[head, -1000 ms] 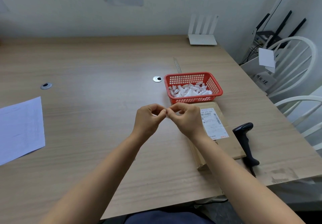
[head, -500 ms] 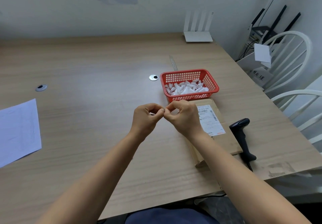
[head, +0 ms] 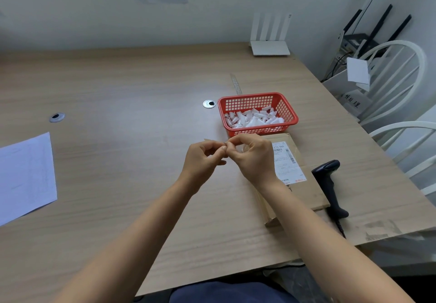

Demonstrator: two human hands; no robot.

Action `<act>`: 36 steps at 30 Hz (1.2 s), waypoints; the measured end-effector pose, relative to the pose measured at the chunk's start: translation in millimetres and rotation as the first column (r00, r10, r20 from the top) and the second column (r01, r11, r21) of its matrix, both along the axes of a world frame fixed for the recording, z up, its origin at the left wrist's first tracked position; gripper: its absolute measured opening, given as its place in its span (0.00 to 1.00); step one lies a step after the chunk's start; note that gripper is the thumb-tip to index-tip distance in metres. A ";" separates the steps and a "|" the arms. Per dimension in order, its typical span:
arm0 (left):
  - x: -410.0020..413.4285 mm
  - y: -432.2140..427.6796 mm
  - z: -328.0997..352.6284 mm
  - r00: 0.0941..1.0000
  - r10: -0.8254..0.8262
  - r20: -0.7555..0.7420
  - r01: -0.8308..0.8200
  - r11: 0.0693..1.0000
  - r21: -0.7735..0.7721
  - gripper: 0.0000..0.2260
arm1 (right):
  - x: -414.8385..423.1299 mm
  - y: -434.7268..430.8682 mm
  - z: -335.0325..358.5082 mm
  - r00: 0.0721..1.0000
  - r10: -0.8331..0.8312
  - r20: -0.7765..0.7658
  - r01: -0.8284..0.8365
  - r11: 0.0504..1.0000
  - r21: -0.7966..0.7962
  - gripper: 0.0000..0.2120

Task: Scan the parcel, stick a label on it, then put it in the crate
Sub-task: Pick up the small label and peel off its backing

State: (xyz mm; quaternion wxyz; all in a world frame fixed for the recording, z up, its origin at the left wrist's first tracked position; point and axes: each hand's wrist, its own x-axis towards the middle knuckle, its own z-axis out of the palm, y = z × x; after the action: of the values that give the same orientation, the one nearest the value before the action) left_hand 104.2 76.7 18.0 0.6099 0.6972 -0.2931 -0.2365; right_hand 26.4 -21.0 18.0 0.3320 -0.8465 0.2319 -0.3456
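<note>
Your left hand (head: 204, 158) and right hand (head: 253, 155) pinch a small label (head: 213, 141) together, beside the parcel (head: 299, 184) near the table's (head: 118, 104) right edge.

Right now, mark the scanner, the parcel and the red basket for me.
scanner (head: 329, 186): head view, on its black handle.
parcel (head: 311, 190): head view, on bare cardboard right of the shipping label.
red basket (head: 286, 108): head view, on its right mesh wall.
</note>
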 end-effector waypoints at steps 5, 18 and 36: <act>-0.4 1.4 1.1 0.999 -0.012 -0.047 0.010 1.000 -0.026 0.05 | -3.8 -3.9 1.1 0.999 0.046 -0.010 -0.047 0.995 -0.091 0.08; 2.6 -1.5 1.2 0.994 0.014 -0.111 -0.018 0.999 -0.042 0.12 | -4.9 1.6 5.9 0.998 0.040 -0.058 -0.045 0.995 -0.093 0.10; 4.6 -2.4 -0.4 0.993 -0.029 -0.118 0.021 0.997 -0.072 0.12 | -4.7 3.4 11.8 0.999 0.032 -0.031 -0.022 0.961 0.275 0.04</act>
State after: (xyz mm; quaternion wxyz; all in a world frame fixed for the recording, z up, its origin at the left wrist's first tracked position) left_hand 108.9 74.3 17.6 0.6477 0.6560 -0.2731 -0.2747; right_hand 21.7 -17.6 29.8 0.4468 -0.8014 0.2718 -0.2904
